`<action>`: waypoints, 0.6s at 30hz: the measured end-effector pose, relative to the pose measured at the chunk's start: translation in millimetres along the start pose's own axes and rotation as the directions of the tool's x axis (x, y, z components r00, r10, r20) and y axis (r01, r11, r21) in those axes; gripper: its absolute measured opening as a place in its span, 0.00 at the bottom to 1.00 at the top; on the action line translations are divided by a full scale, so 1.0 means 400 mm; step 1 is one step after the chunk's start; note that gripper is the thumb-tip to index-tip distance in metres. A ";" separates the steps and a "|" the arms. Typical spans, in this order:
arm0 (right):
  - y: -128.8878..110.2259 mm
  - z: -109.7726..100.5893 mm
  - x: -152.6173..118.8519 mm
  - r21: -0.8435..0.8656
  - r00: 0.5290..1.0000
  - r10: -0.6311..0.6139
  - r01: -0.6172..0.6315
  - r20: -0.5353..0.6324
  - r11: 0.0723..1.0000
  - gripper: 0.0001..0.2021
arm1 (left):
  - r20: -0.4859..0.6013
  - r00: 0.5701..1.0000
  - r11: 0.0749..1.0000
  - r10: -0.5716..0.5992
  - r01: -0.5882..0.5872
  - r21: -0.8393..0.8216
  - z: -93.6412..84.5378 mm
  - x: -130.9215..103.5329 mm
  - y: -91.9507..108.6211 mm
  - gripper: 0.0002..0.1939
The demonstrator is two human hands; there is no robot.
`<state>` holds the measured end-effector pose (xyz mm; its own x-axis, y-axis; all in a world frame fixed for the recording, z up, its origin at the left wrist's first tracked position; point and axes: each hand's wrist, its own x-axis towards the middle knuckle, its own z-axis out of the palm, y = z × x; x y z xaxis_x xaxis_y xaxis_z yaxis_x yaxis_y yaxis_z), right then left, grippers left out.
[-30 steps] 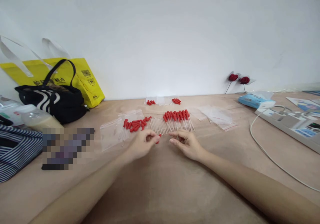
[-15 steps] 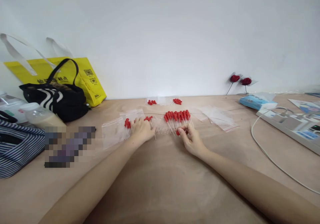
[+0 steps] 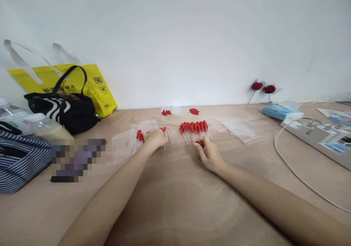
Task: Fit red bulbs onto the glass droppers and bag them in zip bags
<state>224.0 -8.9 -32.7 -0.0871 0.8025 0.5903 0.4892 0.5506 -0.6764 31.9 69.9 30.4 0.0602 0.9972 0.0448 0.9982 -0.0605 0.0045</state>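
My left hand (image 3: 155,140) is closed, fingers bent over the left end of a row of thin clear dropper tubes (image 3: 177,137). A thin clear tube (image 3: 164,150) sticks out below its fingertips. Between the thumb and fingers of my right hand (image 3: 210,152) sits a red rubber bulb (image 3: 196,143), mostly covered. Just beyond that hand lie several droppers with red bulbs (image 3: 193,127) side by side, stems toward me. More red-bulbed droppers (image 3: 140,135) rest left of my left hand, over a clear plastic bag (image 3: 120,147).
Bagged droppers (image 3: 194,111) lie by the wall. Clear zip bags (image 3: 240,128) lie to the right, near a blue tissue pack (image 3: 282,111) and a white power strip (image 3: 323,143) with a cable. Leftward stand a black bag (image 3: 63,109), a yellow bag (image 3: 101,89) and a bottle (image 3: 52,129).
My left hand has drawn slightly left, its fingers more curled, and the thin tube under it has moved left too. My right hand stays nearly in place with the red bulb.
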 end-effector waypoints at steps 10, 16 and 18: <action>-0.004 -0.007 0.009 -0.101 0.980 -0.189 0.195 0.063 0.976 0.05 | -0.502 0.620 0.720 0.603 -0.693 0.010 0.054 -0.156 -0.046 0.09; -0.020 0.004 -0.001 -0.080 0.959 -0.249 0.262 0.135 0.962 0.08 | -0.690 0.376 0.572 0.618 -0.818 0.066 0.106 -0.174 -0.050 0.12; -0.026 0.006 -0.003 -0.061 0.955 -0.255 0.267 0.153 0.962 0.08 | -0.683 0.385 0.567 0.621 -0.822 0.052 0.107 -0.174 -0.043 0.12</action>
<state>216.7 -15.3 -27.5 -0.3409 0.6606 0.6688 0.5006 0.7298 -0.4657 10.9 3.4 -15.4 0.6381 0.3161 0.7021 0.5168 -0.8518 -0.0861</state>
